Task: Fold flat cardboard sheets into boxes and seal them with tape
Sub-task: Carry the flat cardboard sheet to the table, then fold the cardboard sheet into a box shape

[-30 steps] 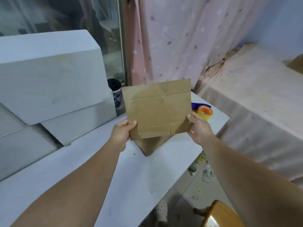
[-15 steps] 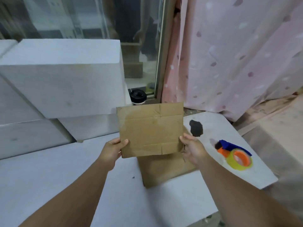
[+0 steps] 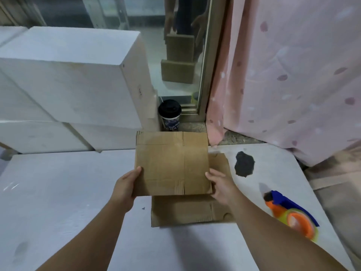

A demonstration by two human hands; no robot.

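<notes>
white table (image 3: 58, 192) fills the lower frame. flat cardboard sheet (image 3: 172, 163) sits mid-frame, lifted off the table, not yet opened. spare sheet (image 3: 185, 210) lies flat beneath it, lower centre. tape dispenser (image 3: 293, 218) lower right, well apart. left hand (image 3: 125, 188) pinches the sheet's left edge, thumb on top; right hand (image 3: 220, 186) pinches the right edge. suggest: squeeze both edges inward along the creases to pop it square, keeping clear of the spare sheet.

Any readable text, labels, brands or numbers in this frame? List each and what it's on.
Nothing legible.
Side of the white box: small dark mark, too small to read.
Sleeve of the cup: blue patterned print, too blurred to read.
The cardboard sheet and tape dispenser: no print visible.
</notes>
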